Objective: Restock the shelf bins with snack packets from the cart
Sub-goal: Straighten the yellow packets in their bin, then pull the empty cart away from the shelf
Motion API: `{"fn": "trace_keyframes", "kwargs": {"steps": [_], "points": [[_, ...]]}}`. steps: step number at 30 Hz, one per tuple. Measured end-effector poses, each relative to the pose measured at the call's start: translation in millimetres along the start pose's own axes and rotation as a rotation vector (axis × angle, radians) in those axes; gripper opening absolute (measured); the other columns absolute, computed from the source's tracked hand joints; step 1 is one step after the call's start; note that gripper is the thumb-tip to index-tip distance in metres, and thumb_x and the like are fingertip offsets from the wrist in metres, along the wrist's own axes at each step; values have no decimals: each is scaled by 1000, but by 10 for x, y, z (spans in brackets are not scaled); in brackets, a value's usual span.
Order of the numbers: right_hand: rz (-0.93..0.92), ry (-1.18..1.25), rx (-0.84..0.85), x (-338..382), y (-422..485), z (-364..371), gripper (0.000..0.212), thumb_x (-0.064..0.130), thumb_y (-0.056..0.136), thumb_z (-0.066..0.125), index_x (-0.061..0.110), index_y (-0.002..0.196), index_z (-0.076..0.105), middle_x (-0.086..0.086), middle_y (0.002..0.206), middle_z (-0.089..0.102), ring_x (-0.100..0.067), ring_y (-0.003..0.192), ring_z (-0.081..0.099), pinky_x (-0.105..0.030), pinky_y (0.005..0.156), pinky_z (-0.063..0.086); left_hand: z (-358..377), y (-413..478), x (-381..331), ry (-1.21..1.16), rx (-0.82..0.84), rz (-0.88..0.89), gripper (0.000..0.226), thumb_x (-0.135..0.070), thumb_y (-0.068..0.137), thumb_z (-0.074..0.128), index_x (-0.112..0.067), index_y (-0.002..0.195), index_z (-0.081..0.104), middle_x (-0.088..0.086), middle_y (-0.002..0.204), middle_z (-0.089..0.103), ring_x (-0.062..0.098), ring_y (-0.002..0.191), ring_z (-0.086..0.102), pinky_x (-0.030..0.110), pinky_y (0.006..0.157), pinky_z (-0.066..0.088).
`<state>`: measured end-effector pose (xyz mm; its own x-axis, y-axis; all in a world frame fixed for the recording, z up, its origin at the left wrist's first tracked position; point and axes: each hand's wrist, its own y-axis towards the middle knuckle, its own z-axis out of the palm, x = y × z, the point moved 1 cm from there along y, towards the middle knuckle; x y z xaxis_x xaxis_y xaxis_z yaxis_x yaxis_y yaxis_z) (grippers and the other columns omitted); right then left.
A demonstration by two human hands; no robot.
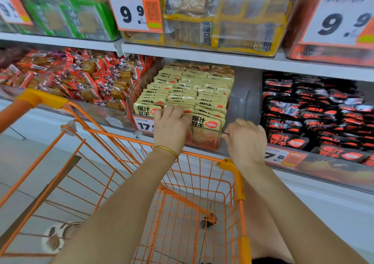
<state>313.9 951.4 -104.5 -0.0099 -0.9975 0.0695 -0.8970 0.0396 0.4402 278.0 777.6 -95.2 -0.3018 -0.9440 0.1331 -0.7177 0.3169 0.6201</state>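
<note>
A clear shelf bin [240, 104] holds rows of beige snack packets [188, 87] standing on edge. My left hand [171, 125] curls its fingers over the tops of the front packets at the bin's front edge. My right hand [245, 140] grips the bin's clear front rim to the right of the packets. The right part of the bin is bare. The orange wire cart [141, 182] stands below my arms, and no packets show in its basket.
A bin of red-orange packets [85, 77] sits to the left, and black packets [315, 112] fill the bin to the right. Upper shelf bins hold green [66, 15], yellow [222, 21] and orange packets. Price tags hang on the bin fronts. White floor tiles lie under the cart.
</note>
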Motion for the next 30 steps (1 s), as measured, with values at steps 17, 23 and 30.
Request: {"fn": "trace_keyframes", "kwargs": {"steps": [17,23,30], "points": [[-90,190,241,-26,-352,-381,30,12,92,46,12,118,60,-8,114,58,-30,108,52,-39,84,48,-516,-376,-214,11,437,-120,35,-36,92,48,-24,123,57,10,122,45,33,119,34,41,94,29],[-171,330,346,45,-612,-322,35,25,95,49,17,129,55,-8,123,57,-30,114,52,-40,90,47,-816,-799,-498,-144,600,-236,50,-48,94,40,-27,139,37,6,140,32,27,129,27,41,106,26],[-11,512,227,179,-691,-162,41,1,92,45,18,126,59,-9,119,58,-29,114,51,-36,89,44,-826,-1136,-810,-389,792,-374,56,-50,94,39,-26,144,29,4,150,24,28,137,19,45,111,23]]}}
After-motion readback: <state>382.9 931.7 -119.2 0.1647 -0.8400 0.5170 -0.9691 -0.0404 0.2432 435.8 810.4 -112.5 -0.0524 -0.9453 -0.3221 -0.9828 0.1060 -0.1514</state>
